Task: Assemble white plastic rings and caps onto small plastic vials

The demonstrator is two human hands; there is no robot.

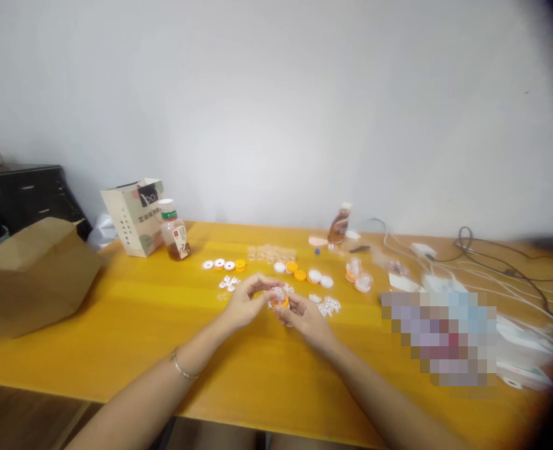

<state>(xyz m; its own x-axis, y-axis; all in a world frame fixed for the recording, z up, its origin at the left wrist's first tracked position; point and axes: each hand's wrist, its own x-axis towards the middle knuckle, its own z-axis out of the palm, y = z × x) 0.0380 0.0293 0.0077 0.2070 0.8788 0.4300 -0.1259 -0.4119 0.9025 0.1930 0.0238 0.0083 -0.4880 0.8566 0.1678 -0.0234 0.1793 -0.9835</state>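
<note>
Above the middle of the table, my left hand (247, 301) and my right hand (307, 317) meet around a small orange cap with a clear or whitish part on it (282, 301). My left fingers pinch its upper part, while my right fingers grip its lower orange side. Fine detail is blurred. Small white plastic pieces (328, 305) lie just right of my right hand. More little white pieces (229, 283) are left of my left hand. Behind the hands stand round white and orange caps (229, 265) and clear cups (271, 253) in rows.
A brown paper bag (37, 275), printed carton (135, 219) and bottle (175, 231) stand on the left. Farther back are a brown bottle (339, 224) and a pink item (318, 241). Clear-topped assemblies (363, 282) and tangled cables (505, 272) lie right, beside a pixelated area.
</note>
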